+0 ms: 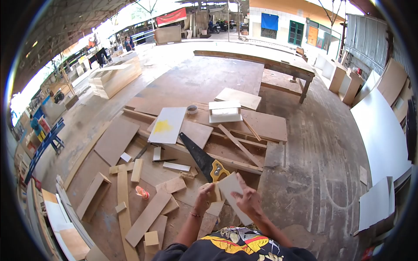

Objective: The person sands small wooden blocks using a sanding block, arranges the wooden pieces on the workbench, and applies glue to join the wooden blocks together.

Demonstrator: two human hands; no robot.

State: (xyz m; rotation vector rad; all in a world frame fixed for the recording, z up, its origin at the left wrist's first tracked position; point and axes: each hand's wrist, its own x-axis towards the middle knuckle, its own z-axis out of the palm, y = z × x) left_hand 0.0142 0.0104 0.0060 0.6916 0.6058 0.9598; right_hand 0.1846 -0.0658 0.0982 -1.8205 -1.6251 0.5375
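Note:
My right hand [249, 199] grips a small white board [231, 191] at its right edge, with the thumb on its face and the index finger stretched toward the top. My left hand [203, 198] is closed at the board's left side, just below a handsaw's yellow handle [219, 169]; what its fingers hold is hidden. The saw's dark blade [196, 152] points away to the upper left over the work platform. Left of my hands lie several wood offcuts, among them a long plank [148, 219] and a small block [151, 238].
A white board with a yellow stain [167, 125], a roll of tape [192, 109] and a small white box [224, 112] lie farther forward. An orange-pink object [142, 192] sits among the offcuts. A long table [278, 65] stands beyond; white panels [383, 130] lean at right.

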